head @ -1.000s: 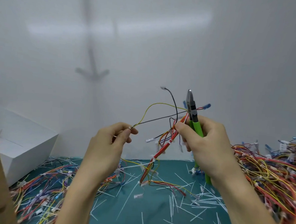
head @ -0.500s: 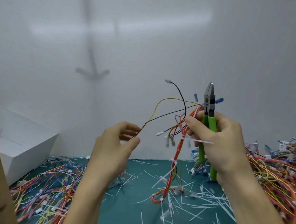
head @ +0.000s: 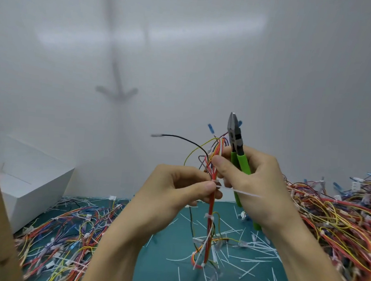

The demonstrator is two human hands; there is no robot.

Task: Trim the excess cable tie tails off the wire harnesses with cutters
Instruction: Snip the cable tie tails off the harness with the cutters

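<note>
While the wire harness point(head: 212, 198) is held upright above the middle of the mat, its long axis running from 12 to 6 o'clock, it is pinched at a cable tie between thumb and forefinger of the left hand point(head: 177, 192). An untrimmed cable tie tail point(head: 240, 192) juts from that tie toward 3 o'clock. The cutters point(head: 237, 148), green handles wrapped by the right hand point(head: 255, 183), are pointed to 12 o'clock with blades closed, just beside the bundle's top, which is also nipped by that hand's thumb and forefinger. Half a second earlier the left hand was held apart at 9 o'clock on a stray wire; it has since been brought onto the bundle. A teal mat point(head: 163, 269) strewn with cut tails point(head: 258, 251) is seen below, with a harness heap point(head: 338, 219) at 3 o'clock, a second pile point(head: 66, 230) at 8 o'clock, a white box point(head: 32, 174) at 9 o'clock and a white wall point(head: 207, 54) behind.
</note>
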